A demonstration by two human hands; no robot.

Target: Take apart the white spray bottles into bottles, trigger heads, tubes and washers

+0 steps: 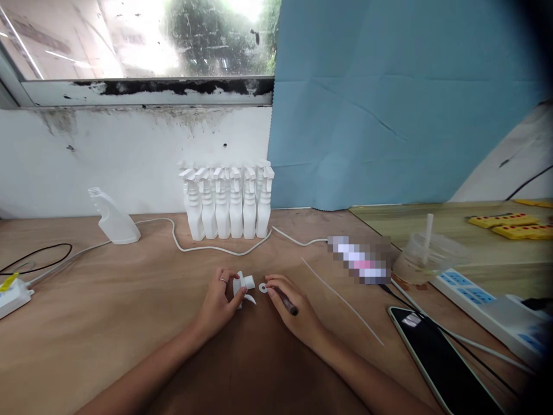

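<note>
My left hand [222,302], a ring on one finger, is closed around a white spray trigger head [247,282] lying on its side, its collar facing right. Just right of the collar is a small white washer [263,287], at the fingertips of my right hand [291,305]. A dark-handled tool [288,303], like a pen or small screwdriver, sits in that same hand; its tip is hidden by the fingers and washer. A small gap separates the washer from the trigger head. Right of my right hand, a thin white tube [343,301] lies on the brown table [142,300].
Several white spray bottles [228,213] stand against the wall. An open translucent bottle [116,222] stands to their left. A white cable [216,249] crosses the table. On the right are a phone [440,363], a power strip [479,305] and a clear container [425,256].
</note>
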